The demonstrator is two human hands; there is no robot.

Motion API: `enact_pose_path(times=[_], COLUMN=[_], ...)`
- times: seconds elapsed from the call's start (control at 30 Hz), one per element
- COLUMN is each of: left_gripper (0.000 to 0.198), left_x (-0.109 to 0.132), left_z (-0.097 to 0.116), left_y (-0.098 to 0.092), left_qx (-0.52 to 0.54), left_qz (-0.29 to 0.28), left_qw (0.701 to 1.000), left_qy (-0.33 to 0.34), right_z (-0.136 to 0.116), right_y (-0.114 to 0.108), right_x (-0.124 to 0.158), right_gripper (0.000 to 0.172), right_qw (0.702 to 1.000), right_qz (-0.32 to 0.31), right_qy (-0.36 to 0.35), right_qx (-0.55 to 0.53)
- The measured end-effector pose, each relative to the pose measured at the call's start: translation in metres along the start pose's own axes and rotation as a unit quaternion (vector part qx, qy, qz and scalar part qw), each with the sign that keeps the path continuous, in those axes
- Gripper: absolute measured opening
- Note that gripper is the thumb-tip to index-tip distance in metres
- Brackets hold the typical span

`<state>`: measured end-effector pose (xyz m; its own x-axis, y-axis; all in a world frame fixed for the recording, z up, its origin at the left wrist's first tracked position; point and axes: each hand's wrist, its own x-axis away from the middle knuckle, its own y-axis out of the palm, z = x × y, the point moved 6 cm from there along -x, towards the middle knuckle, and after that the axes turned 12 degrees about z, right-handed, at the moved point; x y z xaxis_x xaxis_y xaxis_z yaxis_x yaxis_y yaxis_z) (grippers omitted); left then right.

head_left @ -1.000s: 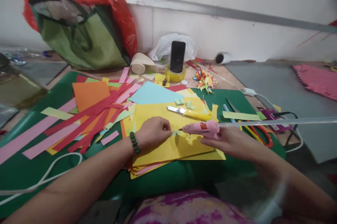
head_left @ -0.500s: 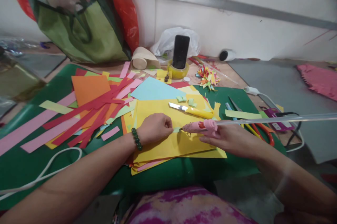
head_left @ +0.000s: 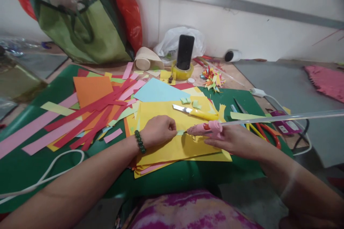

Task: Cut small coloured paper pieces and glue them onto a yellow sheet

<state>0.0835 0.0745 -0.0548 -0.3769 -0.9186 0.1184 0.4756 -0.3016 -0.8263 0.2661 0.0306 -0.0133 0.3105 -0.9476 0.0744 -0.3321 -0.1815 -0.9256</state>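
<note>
In my right hand [head_left: 236, 139] is a pink hot glue gun [head_left: 205, 129], a long clear glue stick [head_left: 268, 118] running out of its back. Its nozzle points left and meets a small pale green paper piece [head_left: 181, 132]. My left hand [head_left: 159, 130], with a green bead bracelet at the wrist, is closed with its fingertips on the other end of that piece. Both hands are over yellow paper sheets [head_left: 161, 150] stacked on the green mat. Just beyond them lie a yellow utility knife [head_left: 202, 115] with its blade out and two folded green paper bits [head_left: 196, 104].
Coloured paper strips [head_left: 88, 110] cover the mat's left side. A phone [head_left: 185, 52] stands in a yellow tape roll [head_left: 182, 73], with a paper-strip cluster [head_left: 213, 79] nearby. Orange-handled scissors [head_left: 271, 136], a purple power socket [head_left: 282, 123] and cables are at right. A green bag [head_left: 80, 32] stands back left.
Almost nothing differs. Both hands, the glue gun and the green paper piece hold their places; the view shifts very slightly.
</note>
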Motion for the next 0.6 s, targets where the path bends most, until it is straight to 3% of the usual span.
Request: enact_pose_path(times=[0.6], left_gripper=[0.018], left_x=[0.0006], left_z=[0.0014], left_y=[-0.0013], left_qx=[-0.006], left_qz=[0.001], left_qw=[1.000], left_qy=[0.008], right_z=[-0.0023], right_y=[-0.0023], right_x=[-0.0024], right_gripper=[0.032], right_qw=[0.996], right_qz=[0.003], right_qy=[-0.005], right_qx=[-0.089])
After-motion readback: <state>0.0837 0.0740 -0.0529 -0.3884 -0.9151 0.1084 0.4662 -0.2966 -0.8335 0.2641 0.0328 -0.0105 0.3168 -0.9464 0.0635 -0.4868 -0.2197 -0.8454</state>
